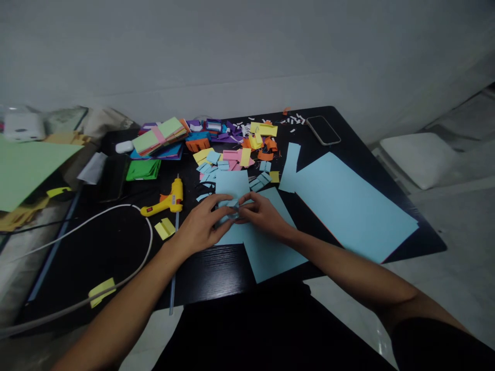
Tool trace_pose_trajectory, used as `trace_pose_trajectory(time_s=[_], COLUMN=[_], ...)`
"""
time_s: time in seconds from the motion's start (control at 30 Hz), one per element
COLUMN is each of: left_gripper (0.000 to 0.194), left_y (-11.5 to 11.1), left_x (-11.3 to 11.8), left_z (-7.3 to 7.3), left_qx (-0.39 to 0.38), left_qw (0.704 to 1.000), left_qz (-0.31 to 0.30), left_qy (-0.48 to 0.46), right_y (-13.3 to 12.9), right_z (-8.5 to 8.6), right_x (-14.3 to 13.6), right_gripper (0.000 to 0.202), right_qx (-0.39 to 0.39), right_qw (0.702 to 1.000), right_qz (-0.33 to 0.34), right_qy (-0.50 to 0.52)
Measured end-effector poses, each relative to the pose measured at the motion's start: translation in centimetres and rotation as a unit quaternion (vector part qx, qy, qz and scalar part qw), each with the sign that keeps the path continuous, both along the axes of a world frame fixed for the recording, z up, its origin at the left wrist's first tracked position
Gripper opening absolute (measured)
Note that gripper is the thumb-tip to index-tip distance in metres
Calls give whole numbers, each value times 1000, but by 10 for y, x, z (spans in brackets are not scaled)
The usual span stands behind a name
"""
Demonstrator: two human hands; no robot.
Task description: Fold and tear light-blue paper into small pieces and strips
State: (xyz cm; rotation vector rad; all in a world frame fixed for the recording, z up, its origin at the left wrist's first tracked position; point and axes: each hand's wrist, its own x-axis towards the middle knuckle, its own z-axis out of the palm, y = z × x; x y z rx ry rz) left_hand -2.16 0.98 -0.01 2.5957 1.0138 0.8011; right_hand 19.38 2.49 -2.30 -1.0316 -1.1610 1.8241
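Note:
Both hands meet over light blue sheets on the black table. My left hand (203,222) has its fingers closed on a small folded blue paper piece (232,203). From the right, my right hand (261,212) pinches the same piece with thumb and forefinger. Beneath them lies a blue sheet (232,180), and another blue sheet (266,257) reaches toward the front edge. Small folded blue pieces (260,181) are scattered just beyond the hands.
A yellow glue gun (166,201) and a white cable (149,237) lie to the left. Coloured paper stacks (160,136) and scraps line the back. Large blue sheets (351,206) and a phone (323,130) are at the right; a white stool (412,157) stands beyond.

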Motion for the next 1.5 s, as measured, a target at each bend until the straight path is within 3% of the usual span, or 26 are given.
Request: trace_pose_trajectory(time_s=[0.27, 0.37, 0.47, 0.67, 0.83, 0.93, 1.07, 1.2, 1.5], left_gripper=[36, 49, 57, 24, 15, 11, 6, 5, 14], left_y=[-3, 0, 2, 1, 1, 2, 3, 2, 0], left_x=[-3, -6, -8, -7, -7, -9, -9, -7, -5], left_z=[6, 9, 14, 15, 9, 9, 8, 8, 10], left_qx=[-48, -110, -179, -220, -245, -254, -272, -289, -255], left_qw=[995, 988, 980, 973, 967, 965, 958, 951, 957], left_qz=[-14, -24, -58, -51, -32, -26, -16, 0, 24], left_qy=[-88, -106, -65, -42, -56, -65, -92, -107, -135], right_y=[3, 3, 3, 4, 3, 3, 4, 4, 5], right_z=[-1, -2, 0, 8, 13, 17, 21, 19, 11], right_x=[4, 4, 5, 9, 10, 14, 22, 25, 23], right_gripper=[20, 17, 15, 10, 11, 13, 24, 16, 29], right_qx=[89, 116, 111, 86, 104, 128, 222, 295, 314], right_qw=[995, 991, 991, 993, 988, 982, 953, 933, 931], right_qz=[-7, -3, 14, 68, 107, 142, 187, 165, 103], right_qy=[-48, -72, -72, -51, -25, -14, -89, -123, -153])
